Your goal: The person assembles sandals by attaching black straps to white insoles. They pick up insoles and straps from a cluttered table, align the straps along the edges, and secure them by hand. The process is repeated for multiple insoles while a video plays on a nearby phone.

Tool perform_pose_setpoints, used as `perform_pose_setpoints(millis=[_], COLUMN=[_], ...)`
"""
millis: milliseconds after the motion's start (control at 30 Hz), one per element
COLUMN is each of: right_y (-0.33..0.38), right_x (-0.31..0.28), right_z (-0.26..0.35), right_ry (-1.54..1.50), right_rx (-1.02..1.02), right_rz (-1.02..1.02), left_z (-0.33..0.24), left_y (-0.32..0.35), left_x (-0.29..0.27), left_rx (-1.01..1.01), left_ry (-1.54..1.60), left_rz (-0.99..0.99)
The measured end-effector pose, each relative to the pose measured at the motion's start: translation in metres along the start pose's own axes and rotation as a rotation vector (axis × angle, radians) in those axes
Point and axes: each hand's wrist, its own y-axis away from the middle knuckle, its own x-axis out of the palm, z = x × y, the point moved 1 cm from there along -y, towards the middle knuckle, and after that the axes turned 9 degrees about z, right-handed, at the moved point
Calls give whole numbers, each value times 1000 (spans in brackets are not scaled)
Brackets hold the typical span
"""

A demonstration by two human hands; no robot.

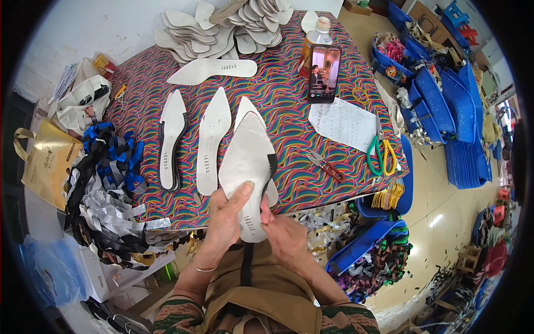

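A white pointed shoe insole (245,158) is held over the table's near edge, its toe pointing away from me. A black strip (272,163) wraps its right edge. My left hand (224,222) grips the insole's waist from the left, thumb lying on top. My right hand (287,236) is closed at the narrow heel part's right edge; what its fingertips pinch underneath is hidden. Beneath the held piece, another white insole (245,106) shows at the toe. To the left lie a single insole (214,139) and a stack of black-edged insoles (172,139).
More insoles (200,36) are heaped at the back. A phone (324,75) leans against a bottle (322,33). Scissors (381,153), small red-handled snips (328,167) and paper (342,125) lie right. Fabric strips (105,206) hang left; blue baskets (439,100) stand on the floor.
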Motion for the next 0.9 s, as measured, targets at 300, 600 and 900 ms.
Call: perform_pose_setpoints(millis=[300, 600, 900], right_y=[-45, -47, -55], right_x=[-32, -36, -32], right_z=[-8, -7, -1], right_ry=[-936, -917, -849], right_rx=[396, 428, 313], right_rz=[-130, -35, 17], left_z=[8, 6, 6], left_y=[2, 2, 6], left_x=[6, 5, 6], left_rx=[-150, -117, -63], left_ry=[293, -80, -156], left_rz=[239, 235, 195])
